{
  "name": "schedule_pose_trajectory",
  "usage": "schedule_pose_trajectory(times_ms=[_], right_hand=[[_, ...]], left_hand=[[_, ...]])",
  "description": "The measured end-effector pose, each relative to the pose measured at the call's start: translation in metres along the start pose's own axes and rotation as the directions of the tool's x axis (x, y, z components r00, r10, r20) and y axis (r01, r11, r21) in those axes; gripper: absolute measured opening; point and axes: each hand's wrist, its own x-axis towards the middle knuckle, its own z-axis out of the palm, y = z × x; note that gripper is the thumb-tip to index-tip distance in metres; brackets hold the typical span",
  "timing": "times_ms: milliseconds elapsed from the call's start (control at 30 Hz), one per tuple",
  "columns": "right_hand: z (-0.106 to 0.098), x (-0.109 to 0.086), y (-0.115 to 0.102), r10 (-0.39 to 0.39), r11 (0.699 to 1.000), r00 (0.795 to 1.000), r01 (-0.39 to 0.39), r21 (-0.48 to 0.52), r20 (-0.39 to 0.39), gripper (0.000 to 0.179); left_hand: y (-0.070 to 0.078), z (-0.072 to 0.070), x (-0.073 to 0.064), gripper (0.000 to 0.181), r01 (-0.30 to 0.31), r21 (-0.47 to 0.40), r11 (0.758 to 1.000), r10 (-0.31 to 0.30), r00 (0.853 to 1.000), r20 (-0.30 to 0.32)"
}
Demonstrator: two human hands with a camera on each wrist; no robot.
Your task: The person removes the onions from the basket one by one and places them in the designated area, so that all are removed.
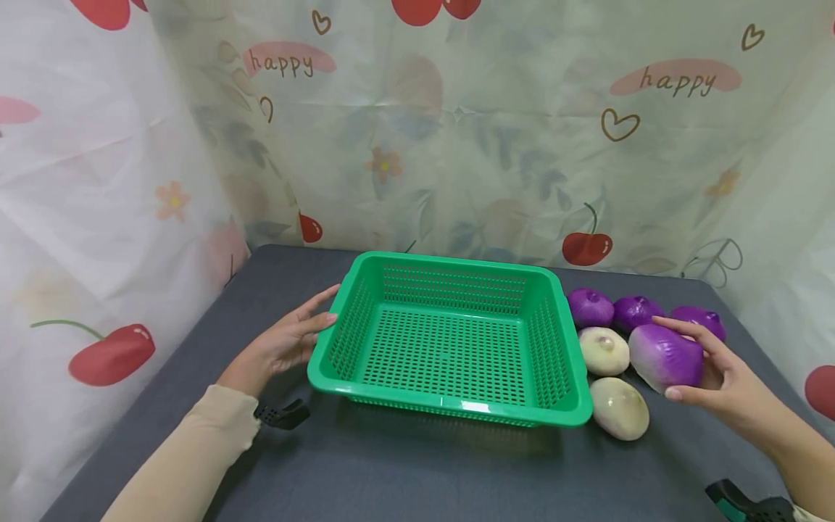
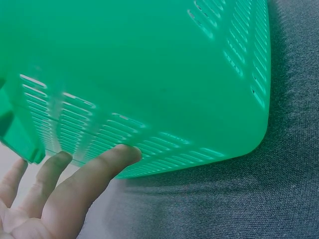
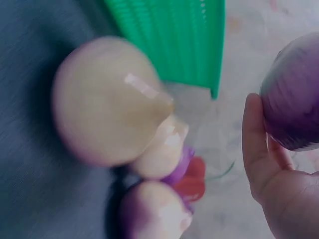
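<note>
A purple-and-white turnip (image 1: pixel 665 357) is gripped by my right hand (image 1: pixel 733 370), thumb near its lower edge and fingers over the top. In the right wrist view the held turnip (image 3: pixel 296 94) is up apart from the others. My left hand (image 1: pixel 280 344) is at the left side of a green plastic basket (image 1: pixel 450 409), with fairly straight fingers against its outer wall (image 2: pixel 149 84). Nothing lies inside the basket. Beside its right wall are two pale-looking turnips, one nearer (image 1: pixel 620 409) and one behind it (image 1: pixel 604 351).
Several purple-looking turnips (image 1: pixel 590 308) sit in a row at the back right. The dark grey table (image 1: pixel 417 471) is backed by a printed curtain (image 1: pixel 496 145). Dark wrist straps (image 1: pixel 283 415) are on both arms.
</note>
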Motion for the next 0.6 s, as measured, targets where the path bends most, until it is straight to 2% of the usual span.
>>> schedule_pose_trajectory(times_ms=[167,367,500,600], right_hand=[[-0.01,-0.021,0.016,0.055,0.995,0.997,-0.059,-0.082,-0.054,0.085],[-0.013,-0.039,0.031,0.095,0.971,0.989,-0.118,-0.207,-0.117,0.082],[-0.013,-0.045,0.041,0.09,0.952,0.987,-0.123,-0.28,-0.131,0.087],[-0.015,-0.048,0.047,0.117,0.922,0.983,-0.161,-0.353,-0.144,0.089]], left_hand=[[-0.001,0.0,0.0,0.07,-0.003,0.009,1.0,0.003,1.0,-0.003],[-0.001,0.0,0.0,0.071,-0.005,0.019,1.0,0.005,1.0,-0.008],[-0.001,0.001,-0.001,0.071,-0.006,0.017,1.0,0.006,1.0,-0.008],[-0.001,0.002,-0.001,0.07,-0.005,0.012,1.0,0.005,1.0,-0.006]])
